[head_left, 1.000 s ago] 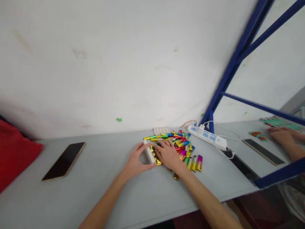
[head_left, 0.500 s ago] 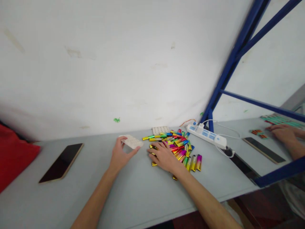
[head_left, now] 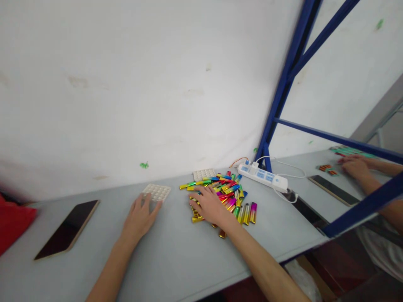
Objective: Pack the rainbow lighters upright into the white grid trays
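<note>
A white tray with rows of small cups lies flat on the grey table. My left hand rests at its near edge, fingers apart, with fingertips touching it. My right hand lies over the left part of a pile of shiny multicoloured tubes, its fingers spread on them. Some tubes beneath the palm are hidden. Behind the pile, by the wall, a second white tray is partly covered by tubes.
A dark phone lies at left, near red cloth. A white power strip with cables sits right of the pile, beside a blue metal frame. Beyond it are another phone and a co-worker's hands.
The white tray, tilted up in my left hand before, now lies flat on the table, and that hand's grip has loosened. My right hand remains over the pile. The whole view has shifted slightly.
</note>
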Demonstrator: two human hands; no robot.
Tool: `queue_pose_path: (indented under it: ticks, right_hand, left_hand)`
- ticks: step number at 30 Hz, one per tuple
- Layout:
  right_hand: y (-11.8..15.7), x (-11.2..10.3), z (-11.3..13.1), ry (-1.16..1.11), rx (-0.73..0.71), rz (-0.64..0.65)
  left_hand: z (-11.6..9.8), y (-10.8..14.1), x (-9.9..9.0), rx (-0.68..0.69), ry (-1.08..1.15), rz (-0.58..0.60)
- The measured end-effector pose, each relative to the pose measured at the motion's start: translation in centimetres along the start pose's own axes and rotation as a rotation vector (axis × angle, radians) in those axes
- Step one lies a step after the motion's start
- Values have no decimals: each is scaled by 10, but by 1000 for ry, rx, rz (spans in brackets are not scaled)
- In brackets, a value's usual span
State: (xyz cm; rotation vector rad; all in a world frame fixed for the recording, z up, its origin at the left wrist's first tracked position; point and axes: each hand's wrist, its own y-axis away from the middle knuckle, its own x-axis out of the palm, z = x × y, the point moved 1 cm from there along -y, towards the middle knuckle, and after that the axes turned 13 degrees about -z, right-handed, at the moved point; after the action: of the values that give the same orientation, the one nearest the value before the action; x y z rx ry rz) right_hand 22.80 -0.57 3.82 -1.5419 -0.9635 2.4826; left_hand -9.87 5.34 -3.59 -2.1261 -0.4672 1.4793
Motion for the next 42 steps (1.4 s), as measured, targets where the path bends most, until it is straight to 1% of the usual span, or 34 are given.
queue_pose_path:
  ticks: [3,6,9,11,13,15,17,21,24,27,29,31,35,37,40,42]
  right_hand:
    - [-12,-12,-20,20,82,-115]
    - [-28,-24,-45,96,217,-170]
    - [-42,-31,-65,192,337,-113]
    - [-51,-30,-74,255,403,-52]
    - [-60,-26,-80,304,458,-8]
    - [-69,-21,-86,334,500,22]
    - [-79,-16,-93,356,539,66]
    - [-102,-11,-106,380,596,170]
    - [-116,-9,-111,396,634,229]
    - [-123,-8,-112,402,651,236]
    - [-122,-8,-110,397,647,206]
    - [-116,-7,-108,387,638,148]
    - [-99,1,-107,347,607,-7]
    - [-93,6,-107,314,591,-75]
    - [-91,10,-109,254,558,-180]
    - [-95,8,-110,207,532,-259]
  left_hand:
    - [10,0,-7,-13,-78,2]
    - [16,-17,-10,10,-59,15]
    - [19,-49,-6,-11,52,29]
    - [20,-69,-1,-35,72,-5]
    - [21,-80,4,-102,81,-55]
    - [23,-82,7,-170,91,-86]
    - [24,-78,9,-189,85,-94]
    - [21,-70,12,-145,75,-100]
    - [16,-66,16,-87,76,-119]
    - [8,-63,18,-44,82,-197]
    - [2,-60,20,-28,120,-272]
    - [-5,-59,22,-4,179,-308]
    - [-17,-55,25,62,224,-273]
    - [-23,-54,25,71,227,-269]
    - [-29,-53,23,61,229,-269]
    - [-31,-53,21,59,233,-270]
